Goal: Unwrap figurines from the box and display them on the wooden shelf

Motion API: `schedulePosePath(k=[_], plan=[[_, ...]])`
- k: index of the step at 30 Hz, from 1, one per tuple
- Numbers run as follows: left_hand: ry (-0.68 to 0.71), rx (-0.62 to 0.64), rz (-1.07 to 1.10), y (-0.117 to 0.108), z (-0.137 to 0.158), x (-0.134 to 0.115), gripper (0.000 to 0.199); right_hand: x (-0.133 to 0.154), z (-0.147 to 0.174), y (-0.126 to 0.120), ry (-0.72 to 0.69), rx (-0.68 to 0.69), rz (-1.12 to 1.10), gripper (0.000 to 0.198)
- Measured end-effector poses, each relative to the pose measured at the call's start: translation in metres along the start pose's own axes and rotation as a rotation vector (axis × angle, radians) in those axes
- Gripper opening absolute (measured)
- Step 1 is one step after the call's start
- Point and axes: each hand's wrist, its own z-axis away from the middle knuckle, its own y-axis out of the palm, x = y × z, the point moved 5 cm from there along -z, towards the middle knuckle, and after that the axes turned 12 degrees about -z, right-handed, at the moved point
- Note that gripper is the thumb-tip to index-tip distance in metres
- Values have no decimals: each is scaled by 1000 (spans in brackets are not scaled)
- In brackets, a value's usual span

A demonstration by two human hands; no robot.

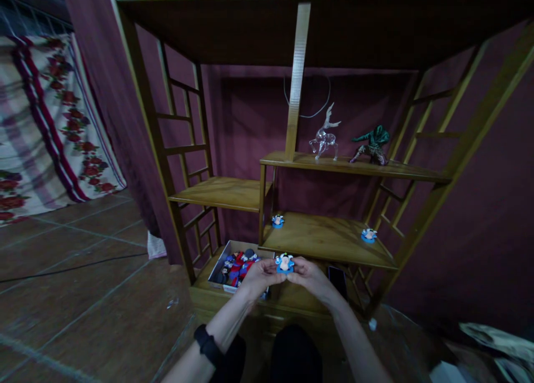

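Both hands, left hand (259,276) and right hand (309,275), are grasping one figurine (285,264); two figurines (277,221) are already shelved, more being left in the box (219,263).

Two bare hands meeting low at centre.
Left hand (261,276) and right hand (311,276) reach forward, fingers curled, fingertips pinched close together; a dark band circles the left wrist.

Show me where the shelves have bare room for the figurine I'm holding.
Lower shelf is bare between the two blue figurines. Left shelf is bare throughout. The box is crowded; the upper shelf's right holds the glass deer and green figure.
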Motion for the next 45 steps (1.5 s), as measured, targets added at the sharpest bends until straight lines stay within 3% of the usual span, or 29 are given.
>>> schedulePosePath(k=[7, 19, 29, 37, 45], plan=[[45, -66, 123, -3, -7, -10, 42, 16, -13, 1, 24, 5, 17, 39], [-31, -167, 287, -15, -20, -5, 42, 22, -40, -1, 38, 68, 92, 36], [-23, -244, 380, -18, -33, -5, 47, 23, -60, -10, 69, -18, 149, 37], [-26, -316, 423, -28, -33, 14, 40, 17, -81, -25, -1, -134, 383, 33], [-167, -371, 274, -45, -22, 40, 30, -1, -101, -44, -46, -184, 599, 35]])
